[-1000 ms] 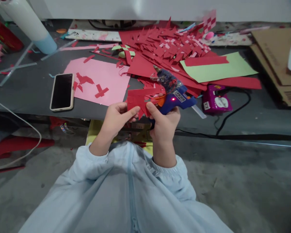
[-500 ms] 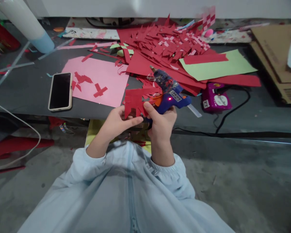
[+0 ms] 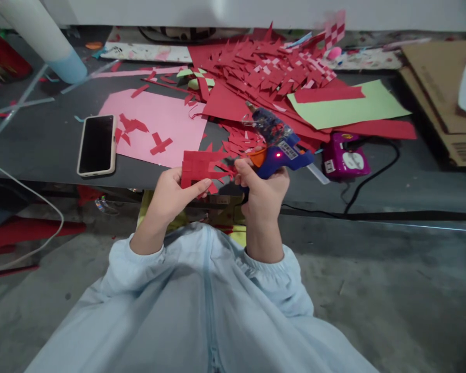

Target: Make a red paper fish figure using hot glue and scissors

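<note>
red paper cutout (image 3: 199, 168) sits over the near edge of the dark table (image 3: 42, 145), pinched between thumb and fingers of the left hand (image 3: 171, 194). a phone (image 3: 96, 145) and a pink sheet (image 3: 155, 127) lie further left. to the right, the right hand (image 3: 262, 189) grips a blue glue gun (image 3: 277, 147), nozzle away from the cutout; beyond it, a purple box (image 3: 345, 160).

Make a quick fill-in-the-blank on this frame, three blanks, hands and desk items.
1. The right hand grips a blue ____ with a red light lit.
2. The left hand pinches a woven paper piece coloured ____.
3. The phone lies screen-up, partly on the ____ sheet of paper.

Missing words: glue gun; red; pink
</note>
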`<state>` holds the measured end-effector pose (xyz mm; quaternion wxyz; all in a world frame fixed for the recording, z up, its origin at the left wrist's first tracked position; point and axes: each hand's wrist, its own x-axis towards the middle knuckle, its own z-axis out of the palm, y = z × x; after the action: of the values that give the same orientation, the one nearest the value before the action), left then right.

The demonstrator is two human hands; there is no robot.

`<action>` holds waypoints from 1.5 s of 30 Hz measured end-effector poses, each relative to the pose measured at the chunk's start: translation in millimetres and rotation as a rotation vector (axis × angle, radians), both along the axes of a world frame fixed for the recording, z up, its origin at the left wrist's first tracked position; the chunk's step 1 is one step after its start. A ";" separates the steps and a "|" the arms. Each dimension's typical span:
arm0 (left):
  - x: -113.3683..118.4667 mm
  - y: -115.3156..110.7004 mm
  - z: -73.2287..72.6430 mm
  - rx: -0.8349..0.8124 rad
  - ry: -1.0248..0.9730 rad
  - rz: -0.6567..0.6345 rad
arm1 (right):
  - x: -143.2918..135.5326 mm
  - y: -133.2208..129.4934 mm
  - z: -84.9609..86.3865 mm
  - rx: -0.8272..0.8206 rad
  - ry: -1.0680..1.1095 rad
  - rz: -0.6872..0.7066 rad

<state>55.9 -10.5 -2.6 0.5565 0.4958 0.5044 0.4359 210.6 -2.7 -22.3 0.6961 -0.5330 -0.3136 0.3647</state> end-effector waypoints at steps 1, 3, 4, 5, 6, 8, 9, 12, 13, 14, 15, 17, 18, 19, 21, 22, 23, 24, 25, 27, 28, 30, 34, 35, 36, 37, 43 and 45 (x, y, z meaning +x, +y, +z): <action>-1.4 0.2 0.1 0.006 -0.003 -0.003 | 2.6 0.9 -0.4 0.013 0.001 -0.007; -3.7 1.0 0.4 0.007 -0.021 -0.003 | 7.7 2.3 -1.6 0.026 -0.009 -0.025; -4.7 1.6 0.6 0.005 -0.031 0.003 | 10.3 2.7 -2.3 0.028 -0.016 -0.039; -5.8 2.4 0.8 0.005 -0.042 0.012 | 13.0 3.0 -2.8 0.029 -0.018 -0.055; -7.0 3.2 0.8 0.007 -0.052 0.027 | 15.7 3.0 -3.1 0.026 -0.008 -0.067; -9.8 5.2 0.2 0.014 -0.076 0.061 | 20.9 2.3 -2.9 0.014 0.028 -0.075; -11.5 6.2 -0.4 0.014 -0.093 0.078 | 23.0 1.5 -2.3 0.005 0.036 -0.067; -15.7 8.5 -2.7 -0.017 -0.149 0.111 | 25.4 -3.1 -0.4 -0.014 -0.024 0.003; -16.5 9.0 -3.5 -0.031 -0.161 0.115 | 24.7 -5.2 -0.1 -0.025 -0.063 0.036; -16.9 9.5 -4.3 -0.041 -0.170 0.114 | 23.5 -7.5 0.0 -0.046 -0.099 0.071; -17.0 10.1 -5.4 -0.045 -0.176 0.107 | 21.8 -9.9 -0.2 -0.070 -0.125 0.104; -16.7 12.2 -8.3 -0.027 -0.165 0.097 | 18.4 -14.0 -0.8 -0.115 -0.156 0.152; -16.9 13.9 -10.1 0.008 -0.131 0.106 | 17.2 -15.7 -0.9 -0.136 -0.169 0.168; -17.5 16.2 -12.1 0.064 -0.068 0.124 | 16.5 -17.0 -0.9 -0.155 -0.183 0.178; -21.3 22.5 -15.7 0.248 0.144 0.181 | 17.1 -18.8 -0.4 -0.187 -0.217 0.186; -24.5 26.4 -17.0 0.366 0.284 0.193 | 18.3 -19.4 0.0 -0.201 -0.231 0.186; -28.6 30.6 -17.7 0.490 0.431 0.191 | 20.0 -19.9 0.2 -0.209 -0.235 0.186; -33.3 34.9 -18.0 0.601 0.579 0.158 | 22.0 -20.4 0.4 -0.211 -0.227 0.185; -38.4 39.0 -17.8 0.696 0.732 0.076 | 24.2 -20.9 0.3 -0.208 -0.212 0.182; -48.9 45.7 -16.8 0.776 0.980 -0.128 | 28.1 -21.8 -0.3 -0.201 -0.184 0.172; -53.9 48.0 -16.3 0.783 1.054 -0.190 | 29.7 -22.1 -0.9 -0.200 -0.176 0.168; -62.6 50.0 -15.4 0.769 1.140 -0.233 | 31.7 -22.4 -2.0 -0.204 -0.178 0.167; -73.7 44.4 -12.8 0.712 1.195 -0.145 | 31.4 -21.1 -3.6 -0.213 -0.212 0.172; -74.9 41.3 -11.6 0.689 1.204 -0.113 | 30.5 -20.5 -3.6 -0.210 -0.226 0.172; -75.2 37.6 -10.3 0.665 1.211 -0.083 | 29.6 -20.0 -3.2 -0.205 -0.236 0.174; -74.8 33.4 -9.0 0.642 1.213 -0.056 | 28.6 -19.5 -2.6 -0.201 -0.241 0.181; -61.7 4.4 -10.5 0.634 1.125 0.001 | 28.0 -22.7 3.2 -0.261 -0.246 0.224; -56.4 -3.0 -16.3 0.656 1.104 -0.014 | 30.6 -25.6 4.6 -0.288 -0.248 0.240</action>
<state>-0.5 -13.6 -18.9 0.0371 0.7950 0.5540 0.2442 241.2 -28.3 -17.7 0.5205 -0.6267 -0.4024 0.4176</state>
